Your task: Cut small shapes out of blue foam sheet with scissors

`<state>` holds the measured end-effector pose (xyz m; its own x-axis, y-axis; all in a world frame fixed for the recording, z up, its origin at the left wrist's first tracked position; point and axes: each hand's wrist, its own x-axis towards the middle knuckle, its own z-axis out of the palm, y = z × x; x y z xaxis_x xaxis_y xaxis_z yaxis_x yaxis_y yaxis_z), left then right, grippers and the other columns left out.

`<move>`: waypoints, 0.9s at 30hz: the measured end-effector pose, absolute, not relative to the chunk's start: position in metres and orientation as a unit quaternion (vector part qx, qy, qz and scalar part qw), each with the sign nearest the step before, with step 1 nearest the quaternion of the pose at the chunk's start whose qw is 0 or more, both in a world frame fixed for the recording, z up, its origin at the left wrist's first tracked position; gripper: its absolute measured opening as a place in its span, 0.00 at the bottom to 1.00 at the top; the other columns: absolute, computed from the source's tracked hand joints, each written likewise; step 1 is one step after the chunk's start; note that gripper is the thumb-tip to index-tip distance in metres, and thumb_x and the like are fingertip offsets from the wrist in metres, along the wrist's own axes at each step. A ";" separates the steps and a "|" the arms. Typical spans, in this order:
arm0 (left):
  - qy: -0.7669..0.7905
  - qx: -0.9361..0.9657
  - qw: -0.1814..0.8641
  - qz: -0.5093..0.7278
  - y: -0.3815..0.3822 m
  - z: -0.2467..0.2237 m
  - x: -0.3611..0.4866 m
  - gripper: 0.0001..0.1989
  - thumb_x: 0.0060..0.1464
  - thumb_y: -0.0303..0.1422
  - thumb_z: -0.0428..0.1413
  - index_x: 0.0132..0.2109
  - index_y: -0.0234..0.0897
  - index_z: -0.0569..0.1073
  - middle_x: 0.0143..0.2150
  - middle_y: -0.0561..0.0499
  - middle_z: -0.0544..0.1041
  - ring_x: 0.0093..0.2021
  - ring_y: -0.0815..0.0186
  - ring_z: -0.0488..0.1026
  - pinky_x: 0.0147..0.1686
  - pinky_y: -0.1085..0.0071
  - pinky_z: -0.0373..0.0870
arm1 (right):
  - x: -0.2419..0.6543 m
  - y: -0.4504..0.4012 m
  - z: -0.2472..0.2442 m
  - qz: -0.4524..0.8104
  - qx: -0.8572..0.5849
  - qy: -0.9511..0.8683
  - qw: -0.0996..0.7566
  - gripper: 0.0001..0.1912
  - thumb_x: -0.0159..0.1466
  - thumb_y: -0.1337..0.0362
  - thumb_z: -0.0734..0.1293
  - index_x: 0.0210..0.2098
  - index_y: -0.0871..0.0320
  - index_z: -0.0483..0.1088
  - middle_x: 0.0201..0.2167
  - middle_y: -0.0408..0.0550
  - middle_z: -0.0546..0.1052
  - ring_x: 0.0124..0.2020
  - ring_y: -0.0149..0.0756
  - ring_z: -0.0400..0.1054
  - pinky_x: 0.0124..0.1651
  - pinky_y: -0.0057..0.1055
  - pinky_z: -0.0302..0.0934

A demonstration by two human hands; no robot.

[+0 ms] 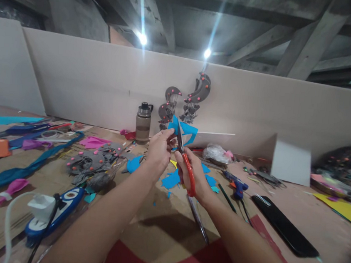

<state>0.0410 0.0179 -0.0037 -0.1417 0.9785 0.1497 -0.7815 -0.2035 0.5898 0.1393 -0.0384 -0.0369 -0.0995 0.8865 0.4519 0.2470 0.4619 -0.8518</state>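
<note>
My left hand [160, 147] pinches a piece of blue felt-like sheet [189, 131] that is held up above the table. In my right hand [196, 172] is a pair of scissors with red handles [189, 175], its dark blades pointing up and crossing in front of the blue sheet. Whether the blades are cutting into it I cannot tell. Blue scraps [171, 178] lie on the brown work surface below and behind my hands, with a bit of yellow among them.
A water bottle [143, 124] stands behind. Grey moon-shaped hangings [201, 88] are at the white partition [106, 74]. To the left lie a grey decorated piece [93, 164] and a blue power strip [69, 204]; to the right, a glue gun [235, 186] and a black phone [284, 226].
</note>
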 end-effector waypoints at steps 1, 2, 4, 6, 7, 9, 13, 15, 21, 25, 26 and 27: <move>0.190 0.257 0.604 0.730 0.018 -0.003 0.041 0.10 0.41 0.27 0.66 0.26 0.33 0.70 0.23 0.54 0.73 0.22 0.74 0.69 0.25 0.77 0.64 | 0.139 -0.038 -0.037 0.312 -0.419 -0.673 0.524 0.18 0.64 0.46 0.63 0.33 0.56 0.61 0.16 0.35 0.61 0.16 0.26 0.53 0.19 0.24 0.48; 0.188 0.256 0.605 0.730 0.018 -0.003 0.041 0.09 0.41 0.27 0.65 0.26 0.33 0.71 0.23 0.54 0.73 0.23 0.74 0.69 0.25 0.77 0.64 | 0.140 -0.038 -0.037 0.318 -0.418 -0.670 0.524 0.18 0.63 0.47 0.63 0.33 0.56 0.61 0.16 0.35 0.61 0.16 0.26 0.53 0.19 0.24 0.48; 0.185 0.250 0.605 0.733 0.018 -0.002 0.041 0.08 0.42 0.25 0.65 0.26 0.33 0.71 0.23 0.54 0.73 0.23 0.74 0.69 0.26 0.78 0.64 | 0.140 -0.038 -0.037 0.323 -0.418 -0.667 0.525 0.18 0.63 0.47 0.64 0.32 0.55 0.60 0.16 0.34 0.60 0.16 0.25 0.52 0.19 0.24 0.48; 0.186 0.244 0.605 0.735 0.019 -0.001 0.039 0.08 0.42 0.24 0.64 0.26 0.33 0.71 0.24 0.54 0.74 0.24 0.74 0.70 0.26 0.78 0.65 | 0.141 -0.037 -0.036 0.326 -0.417 -0.668 0.524 0.18 0.63 0.48 0.64 0.32 0.55 0.60 0.16 0.34 0.59 0.16 0.25 0.52 0.19 0.23 0.48; 0.189 0.243 0.606 0.734 0.020 -0.001 0.038 0.07 0.42 0.24 0.63 0.26 0.33 0.71 0.24 0.54 0.74 0.25 0.74 0.71 0.27 0.78 0.65 | 0.141 -0.037 -0.036 0.326 -0.418 -0.668 0.522 0.18 0.63 0.47 0.63 0.32 0.55 0.59 0.16 0.34 0.59 0.16 0.25 0.52 0.19 0.23 0.48; 0.199 0.249 0.610 0.725 0.021 0.001 0.035 0.06 0.43 0.23 0.62 0.26 0.32 0.72 0.24 0.54 0.74 0.25 0.74 0.71 0.27 0.78 0.65 | 0.143 -0.035 -0.037 0.329 -0.420 -0.670 0.516 0.18 0.63 0.47 0.63 0.32 0.55 0.59 0.17 0.35 0.60 0.16 0.25 0.52 0.19 0.23 0.48; 0.217 0.278 0.612 0.708 0.024 0.005 0.027 0.06 0.42 0.22 0.62 0.25 0.32 0.72 0.22 0.54 0.73 0.24 0.74 0.70 0.26 0.77 0.64 | 0.146 -0.033 -0.039 0.326 -0.427 -0.675 0.506 0.17 0.63 0.47 0.64 0.33 0.55 0.61 0.17 0.35 0.59 0.17 0.25 0.53 0.19 0.23 0.48; 0.225 0.292 0.611 0.700 0.025 0.006 0.023 0.06 0.42 0.22 0.62 0.24 0.31 0.72 0.22 0.53 0.73 0.23 0.74 0.69 0.26 0.77 0.64 | 0.147 -0.032 -0.040 0.321 -0.427 -0.678 0.504 0.17 0.63 0.47 0.64 0.34 0.55 0.61 0.18 0.35 0.59 0.17 0.26 0.53 0.19 0.23 0.49; 0.224 0.329 0.613 0.683 0.028 0.008 0.014 0.05 0.41 0.22 0.61 0.24 0.31 0.72 0.22 0.52 0.73 0.23 0.74 0.68 0.26 0.76 0.65 | 0.148 -0.031 -0.043 0.314 -0.429 -0.685 0.498 0.15 0.65 0.50 0.63 0.34 0.55 0.60 0.18 0.34 0.58 0.17 0.25 0.52 0.19 0.22 0.49; 0.233 0.352 0.611 0.669 0.030 0.009 0.008 0.05 0.40 0.23 0.62 0.25 0.31 0.73 0.23 0.52 0.73 0.23 0.73 0.68 0.25 0.76 0.65 | 0.148 -0.031 -0.042 0.301 -0.431 -0.693 0.493 0.14 0.65 0.50 0.63 0.34 0.55 0.61 0.18 0.35 0.58 0.17 0.25 0.52 0.20 0.23 0.49; 0.235 0.359 0.611 0.666 0.031 0.009 0.006 0.04 0.39 0.23 0.63 0.25 0.30 0.74 0.23 0.52 0.73 0.23 0.73 0.69 0.25 0.75 0.65 | 0.149 -0.032 -0.041 0.296 -0.432 -0.696 0.491 0.14 0.65 0.51 0.63 0.34 0.55 0.61 0.18 0.35 0.59 0.17 0.25 0.52 0.20 0.23 0.49; 0.235 0.366 0.609 0.664 0.031 0.009 0.004 0.04 0.39 0.23 0.63 0.25 0.30 0.74 0.22 0.52 0.73 0.23 0.72 0.69 0.25 0.75 0.65 | 0.149 -0.032 -0.041 0.291 -0.433 -0.699 0.490 0.14 0.65 0.51 0.63 0.34 0.55 0.61 0.18 0.35 0.59 0.17 0.25 0.53 0.20 0.23 0.50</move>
<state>0.0041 0.0313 0.0090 0.0086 0.9799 0.1991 -0.6360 -0.1483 0.7573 0.1489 -0.0323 -0.0406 -0.1448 0.8900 0.4324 0.3208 0.4556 -0.8304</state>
